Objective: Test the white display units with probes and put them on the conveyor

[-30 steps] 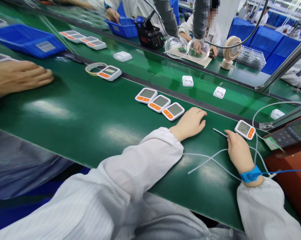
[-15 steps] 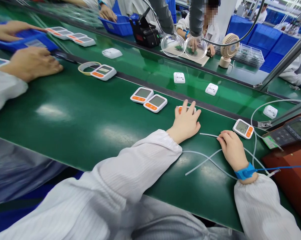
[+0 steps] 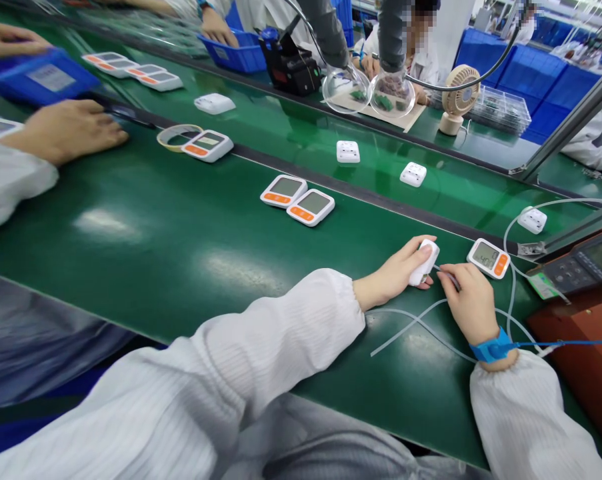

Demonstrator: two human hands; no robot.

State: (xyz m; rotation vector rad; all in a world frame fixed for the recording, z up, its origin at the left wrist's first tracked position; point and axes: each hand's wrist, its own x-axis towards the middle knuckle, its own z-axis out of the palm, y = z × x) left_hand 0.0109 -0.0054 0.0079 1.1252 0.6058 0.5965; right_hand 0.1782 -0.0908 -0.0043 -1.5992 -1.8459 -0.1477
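My left hand is closed around a white device, tilted so that its edge faces my other hand. My right hand pinches a thin clear tube, whose end is at the device's side; whether it is inserted I cannot tell. Just beyond my right hand lies a white and orange monitor with digits on its screen. Two similar monitors with blank screens, one overlapping the other, rest further left. More tubing loops over the green bench below my hands.
White units lie on the green conveyor behind a dark rail. A meter sits on an orange-brown box at right. A co-worker's hand and a blue bin are at left. A small fan stands across the belt.
My left hand has picked up the device from the bench and brought it right, against the tube end in my right hand. White units on the conveyor have shifted left.
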